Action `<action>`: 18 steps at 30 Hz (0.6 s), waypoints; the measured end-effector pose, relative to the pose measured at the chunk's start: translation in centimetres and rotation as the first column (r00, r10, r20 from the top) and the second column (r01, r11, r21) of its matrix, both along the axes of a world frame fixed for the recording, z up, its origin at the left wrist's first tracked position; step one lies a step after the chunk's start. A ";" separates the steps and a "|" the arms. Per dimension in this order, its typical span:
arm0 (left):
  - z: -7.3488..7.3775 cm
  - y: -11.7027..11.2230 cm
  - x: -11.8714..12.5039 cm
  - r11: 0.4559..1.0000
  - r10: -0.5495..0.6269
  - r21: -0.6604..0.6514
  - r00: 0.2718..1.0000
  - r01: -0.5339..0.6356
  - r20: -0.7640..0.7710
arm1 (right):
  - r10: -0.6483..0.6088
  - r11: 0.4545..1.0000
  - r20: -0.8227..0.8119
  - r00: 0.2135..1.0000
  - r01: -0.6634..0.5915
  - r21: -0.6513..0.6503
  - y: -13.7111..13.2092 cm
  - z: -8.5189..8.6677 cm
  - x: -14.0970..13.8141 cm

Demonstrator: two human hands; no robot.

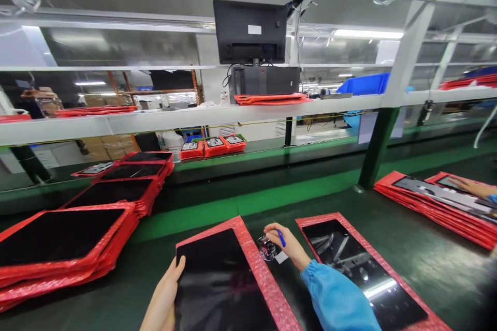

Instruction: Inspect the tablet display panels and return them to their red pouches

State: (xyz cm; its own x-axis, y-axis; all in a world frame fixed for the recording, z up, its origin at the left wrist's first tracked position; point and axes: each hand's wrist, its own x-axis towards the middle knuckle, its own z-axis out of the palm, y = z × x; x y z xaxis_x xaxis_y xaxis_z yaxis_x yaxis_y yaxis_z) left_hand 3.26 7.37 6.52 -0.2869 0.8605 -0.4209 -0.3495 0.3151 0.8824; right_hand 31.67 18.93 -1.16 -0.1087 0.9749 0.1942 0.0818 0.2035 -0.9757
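Note:
A black glossy panel (221, 284) lies on a red bubble-wrap sheet (252, 253) in front of me on the dark green bench. My left hand (165, 297) rests against the panel's left edge, thumb on the glass, fingers along the side. My right hand (285, 243), in a blue sleeve, is pinched round a small blue item, perhaps a pen (281, 238), just right of the sheet's far corner. A small clear tape roll (267, 248) sits beside its fingers. A second black panel (361, 274) on red wrap lies to the right.
Stacks of red-wrapped panels (62, 248) rise at the left and run back along the bench. More red stacks (438, 201) lie at the right, where another person's hand (471, 186) rests. A shelf (194, 116) above carries a monitor (250, 31).

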 end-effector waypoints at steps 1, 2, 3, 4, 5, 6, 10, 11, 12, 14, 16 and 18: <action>0.0 0.0 0.2 1.000 -0.016 0.006 1.000 0.015 0.014 | 0.017 1.000 0.006 1.000 -0.017 -0.012 -0.1 -0.4 0.0; 0.0 0.0 0.3 0.999 -0.044 0.019 0.999 0.044 0.010 | 0.023 1.000 0.008 1.000 -0.023 -0.021 -0.1 -0.8 0.0; 0.0 0.1 0.3 0.997 -0.076 0.032 0.997 0.077 -0.014 | 0.022 0.999 0.008 1.000 -0.022 -0.028 -0.1 -1.2 0.0; 0.0 0.3 0.2 0.993 -0.104 0.041 0.993 0.106 -0.053 | 0.016 0.999 0.008 1.000 -0.016 -0.034 0.0 -1.5 -0.1; 0.0 0.5 0.1 0.990 -0.127 0.043 0.987 0.132 -0.101 | 0.007 0.999 0.008 1.000 -0.007 -0.040 0.2 -1.7 -0.2; 0.0 0.8 -0.2 0.988 -0.144 0.038 0.978 0.152 -0.153 | -0.004 0.999 0.009 1.000 0.004 -0.046 0.4 -1.9 -0.3; 0.4 2.1 -2.3 0.975 -0.191 0.039 0.920 0.217 -0.342 | -0.082 0.995 0.004 0.997 0.083 -0.047 0.6 -1.8 -0.6; 0.6 2.3 -3.1 0.973 -0.191 0.049 0.901 0.227 -0.390 | -0.108 0.994 -0.004 0.994 0.108 -0.031 0.2 -1.4 -0.7; 0.9 2.3 -3.8 0.972 -0.181 0.062 0.884 0.229 -0.431 | -0.128 0.992 -0.016 0.992 0.128 -0.009 -0.5 -0.9 -0.8; 1.2 1.8 -4.9 0.972 -0.159 0.081 0.869 0.222 -0.469 | -0.133 0.990 -0.049 0.990 0.135 0.049 -2.7 0.6 -1.0; 1.1 0.6 -5.2 0.973 -0.163 0.072 0.877 0.218 -0.452 | -0.048 0.994 -0.070 0.996 0.055 0.092 -5.6 2.0 -1.3; 0.6 -0.9 -4.8 0.975 -0.178 0.050 0.898 0.215 -0.404 | 0.060 0.993 -0.038 0.997 -0.056 0.107 -8.5 3.1 -1.8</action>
State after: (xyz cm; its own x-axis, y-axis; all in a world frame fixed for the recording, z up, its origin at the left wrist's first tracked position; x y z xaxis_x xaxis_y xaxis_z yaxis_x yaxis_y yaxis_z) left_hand -1.49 6.52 7.12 -0.2342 0.9456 -0.2260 0.0936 0.2533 0.9628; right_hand 29.90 10.47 1.96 -0.1540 0.9409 0.3017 0.0272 0.3093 -0.9506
